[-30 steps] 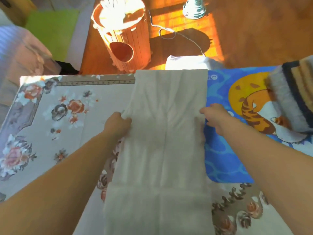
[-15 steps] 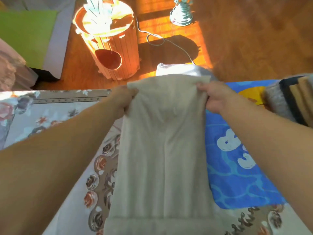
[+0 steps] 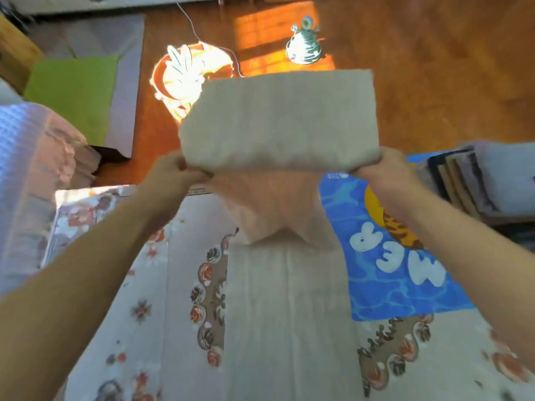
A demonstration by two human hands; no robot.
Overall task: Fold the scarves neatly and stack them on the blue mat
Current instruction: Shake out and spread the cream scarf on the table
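Note:
A long beige scarf (image 3: pixel 283 314) lies lengthwise down the middle of the floral cloth. Its far end is lifted off the surface and held up as a wide flap (image 3: pixel 278 117). My left hand (image 3: pixel 170 173) grips the flap's left lower corner and my right hand (image 3: pixel 382 166) grips its right lower corner. The blue mat (image 3: pixel 385 290) with white letters and a tiger picture lies to the right of the scarf. A stack of folded striped scarves (image 3: pixel 474 180) sits at the mat's far right.
A floral cloth (image 3: pixel 162 299) covers the work surface. Beyond its far edge is a wooden floor with a wooden basket (image 3: pixel 173 82), a white cable, a small striped toy (image 3: pixel 304 44) and a green cushion (image 3: pixel 72 91). Bedding (image 3: pixel 26 175) lies at left.
Both hands slid from the scarf's middle up to its far end, gripped the corners and lifted that end off the surface toward me.

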